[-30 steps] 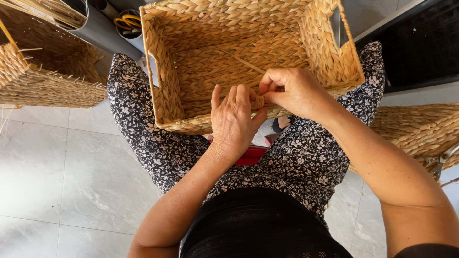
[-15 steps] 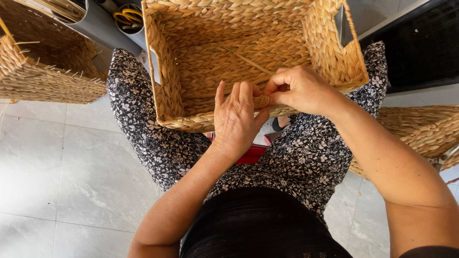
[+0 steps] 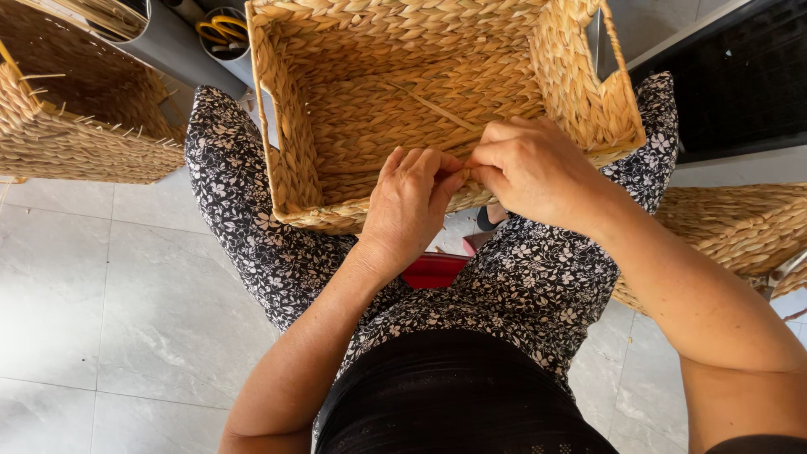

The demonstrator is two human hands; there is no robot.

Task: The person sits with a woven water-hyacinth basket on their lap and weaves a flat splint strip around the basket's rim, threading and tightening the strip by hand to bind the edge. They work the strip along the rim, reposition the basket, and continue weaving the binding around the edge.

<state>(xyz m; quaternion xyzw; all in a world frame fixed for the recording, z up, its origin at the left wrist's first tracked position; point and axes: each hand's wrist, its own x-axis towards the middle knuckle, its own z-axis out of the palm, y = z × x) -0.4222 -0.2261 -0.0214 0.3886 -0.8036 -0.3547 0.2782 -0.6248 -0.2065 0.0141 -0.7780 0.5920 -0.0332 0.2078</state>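
Note:
A rectangular woven straw basket rests on my knees, its open top facing me. My left hand lies over the basket's near rim, fingers curled onto the braid. My right hand is beside it on the same rim, fingers pinched shut on the woven braid where both hands meet. A loose straw strand lies across the inside of the basket. The fingertips are partly hidden behind the rim.
Another woven basket stands on the floor at the left, a third at the right. Grey tubes holding yellow-handled scissors sit behind. A red stool edge shows between my legs. Grey floor tiles lie around.
The view has shifted slightly. My left fingers have curled down onto the rim, and my right hand has closed in tighter against them.

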